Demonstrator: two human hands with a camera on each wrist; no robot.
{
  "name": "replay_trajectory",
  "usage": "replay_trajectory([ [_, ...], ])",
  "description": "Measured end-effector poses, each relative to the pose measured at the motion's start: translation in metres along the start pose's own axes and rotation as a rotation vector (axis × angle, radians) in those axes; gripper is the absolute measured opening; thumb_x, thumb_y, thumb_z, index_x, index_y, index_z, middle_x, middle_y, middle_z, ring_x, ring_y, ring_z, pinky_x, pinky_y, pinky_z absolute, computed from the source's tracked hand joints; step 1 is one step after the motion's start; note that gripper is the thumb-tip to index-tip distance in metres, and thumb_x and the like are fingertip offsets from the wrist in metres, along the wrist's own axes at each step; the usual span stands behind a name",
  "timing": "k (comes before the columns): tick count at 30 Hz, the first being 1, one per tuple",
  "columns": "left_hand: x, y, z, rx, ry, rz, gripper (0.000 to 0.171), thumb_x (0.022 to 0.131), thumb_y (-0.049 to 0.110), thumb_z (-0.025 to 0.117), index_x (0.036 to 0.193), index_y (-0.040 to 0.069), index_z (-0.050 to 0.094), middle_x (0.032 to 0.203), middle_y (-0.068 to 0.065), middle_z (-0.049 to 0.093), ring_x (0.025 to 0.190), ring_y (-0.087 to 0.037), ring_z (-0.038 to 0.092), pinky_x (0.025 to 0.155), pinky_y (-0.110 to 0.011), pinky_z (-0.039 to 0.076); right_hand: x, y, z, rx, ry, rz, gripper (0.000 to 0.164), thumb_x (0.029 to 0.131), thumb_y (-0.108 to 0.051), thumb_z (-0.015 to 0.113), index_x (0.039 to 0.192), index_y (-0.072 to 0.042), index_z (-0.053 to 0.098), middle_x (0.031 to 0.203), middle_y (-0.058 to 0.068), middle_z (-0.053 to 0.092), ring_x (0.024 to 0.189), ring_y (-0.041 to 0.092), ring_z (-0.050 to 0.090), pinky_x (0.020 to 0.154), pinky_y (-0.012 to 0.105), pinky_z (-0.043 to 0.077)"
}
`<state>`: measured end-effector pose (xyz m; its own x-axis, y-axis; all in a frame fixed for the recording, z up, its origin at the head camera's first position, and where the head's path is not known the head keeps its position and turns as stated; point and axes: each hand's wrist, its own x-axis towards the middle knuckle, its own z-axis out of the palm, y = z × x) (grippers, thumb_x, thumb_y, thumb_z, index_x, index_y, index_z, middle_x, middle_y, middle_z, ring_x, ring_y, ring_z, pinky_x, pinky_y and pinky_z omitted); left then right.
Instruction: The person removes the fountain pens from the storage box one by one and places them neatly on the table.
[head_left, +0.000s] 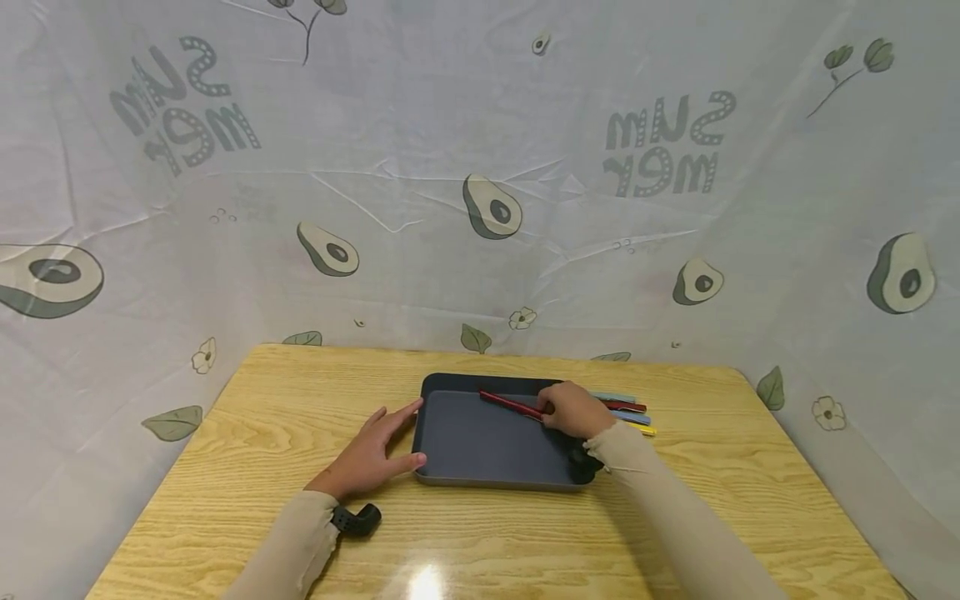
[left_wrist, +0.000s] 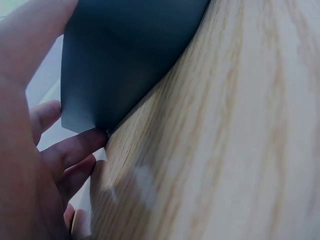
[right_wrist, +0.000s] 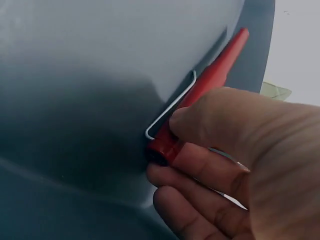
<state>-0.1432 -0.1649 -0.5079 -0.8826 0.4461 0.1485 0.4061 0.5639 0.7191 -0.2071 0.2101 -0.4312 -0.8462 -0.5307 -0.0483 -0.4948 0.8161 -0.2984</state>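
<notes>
A dark grey tray [head_left: 487,446] lies on the wooden table. Over its right part, my right hand [head_left: 573,410] pinches a red pen [head_left: 510,404] near one end, between thumb and fingers. In the right wrist view the red pen [right_wrist: 212,75] shows a thin wire clip along its side, and its tapered end points away from the hand. My left hand [head_left: 367,458] has its fingers spread, with fingertips and thumb touching the tray's left edge. The left wrist view shows fingers of the left hand [left_wrist: 30,150] against the tray's outer wall [left_wrist: 125,55].
Just right of the tray lie several pens, partly hidden by the right hand: a light teal pen [head_left: 618,397], a dark red pen [head_left: 630,407], a blue pen [head_left: 633,417] and a yellow pen [head_left: 643,430]. A printed white curtain [head_left: 420,275] hangs behind the table [head_left: 300,400].
</notes>
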Motion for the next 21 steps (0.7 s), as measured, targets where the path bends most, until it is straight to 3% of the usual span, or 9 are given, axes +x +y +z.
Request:
replay_trajectory([
  [9, 0.001, 0.0, 0.001, 0.007, -0.004, 0.011, 0.089, 0.094, 0.053, 0.072, 0.166, 0.025, 0.027, 0.165, -0.006, 0.038, 0.153, -0.033, 0.033, 0.128, -0.06, 0.006, -0.006, 0.002, 0.003, 0.043, -0.064, -0.005, 0.018, 0.095, 0.0, 0.068, 0.109, -0.008, 0.076, 0.096, 0.001, 0.071, 0.076, 0.011, 0.059, 0.066, 0.033, 0.05],
  [15, 0.001, 0.003, -0.001, -0.008, -0.011, 0.007, 0.089, 0.094, 0.053, 0.072, 0.166, 0.024, 0.027, 0.165, -0.006, 0.037, 0.155, -0.035, 0.028, 0.127, -0.061, 0.005, -0.014, 0.003, -0.002, 0.096, -0.047, -0.114, 0.024, 0.102, -0.002, 0.061, 0.12, -0.007, 0.076, 0.105, 0.003, 0.071, 0.091, 0.016, 0.065, 0.076, 0.035, 0.057],
  [21, 0.0, 0.003, -0.002, -0.016, -0.007, 0.003, 0.088, 0.095, 0.051, 0.072, 0.166, 0.024, 0.028, 0.164, -0.006, 0.04, 0.153, -0.035, 0.033, 0.127, -0.061, 0.006, -0.024, 0.005, -0.003, 0.289, 0.067, -0.001, 0.015, 0.103, -0.007, 0.063, 0.114, -0.007, 0.073, 0.103, 0.004, 0.072, 0.087, 0.015, 0.067, 0.074, 0.034, 0.056],
])
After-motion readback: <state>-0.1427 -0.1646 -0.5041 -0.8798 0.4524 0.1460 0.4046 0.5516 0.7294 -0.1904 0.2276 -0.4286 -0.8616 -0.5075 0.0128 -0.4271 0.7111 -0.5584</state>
